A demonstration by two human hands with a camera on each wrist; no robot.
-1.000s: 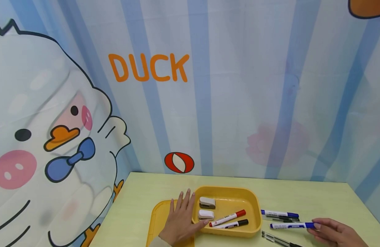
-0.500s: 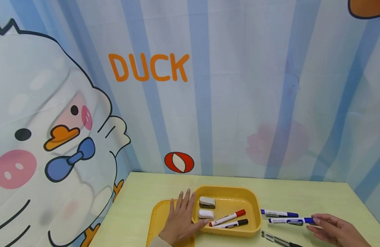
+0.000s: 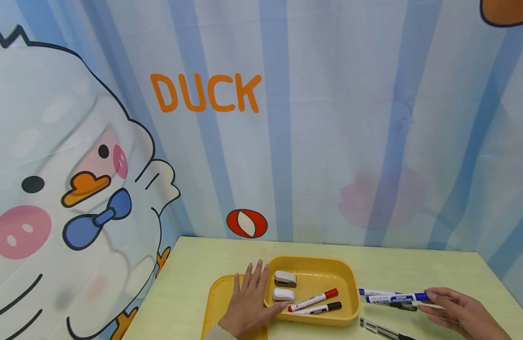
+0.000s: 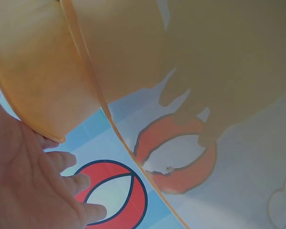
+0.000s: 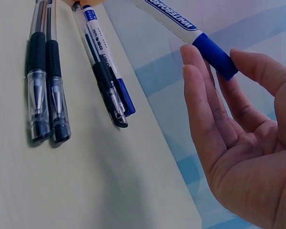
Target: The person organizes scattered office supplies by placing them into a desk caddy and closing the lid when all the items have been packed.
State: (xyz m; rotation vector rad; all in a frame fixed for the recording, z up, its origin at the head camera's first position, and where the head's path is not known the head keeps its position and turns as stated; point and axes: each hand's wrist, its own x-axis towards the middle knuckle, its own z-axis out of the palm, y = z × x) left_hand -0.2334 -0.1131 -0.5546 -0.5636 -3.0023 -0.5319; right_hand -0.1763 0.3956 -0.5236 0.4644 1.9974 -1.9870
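Observation:
My right hand pinches the blue cap of a whiteboard marker between thumb and fingertips, the marker lying level above the table and pointing left. Below it in the right wrist view, a second blue marker lies beside a black gel pen. Fingers spread, my left hand rests at the left side of a yellow tray, its thumb over the near rim. Inside the tray are two small white staplers, a red marker and a black marker.
A flat yellow lid or tray lies partly under my left hand. Two clear gel pens with black grips lie nearer the front, right of the tray. A printed curtain hangs behind the pale table.
My right hand has moved the pinched blue marker away from me and slightly left, bringing it over the other blue marker. My left hand has stayed in place.

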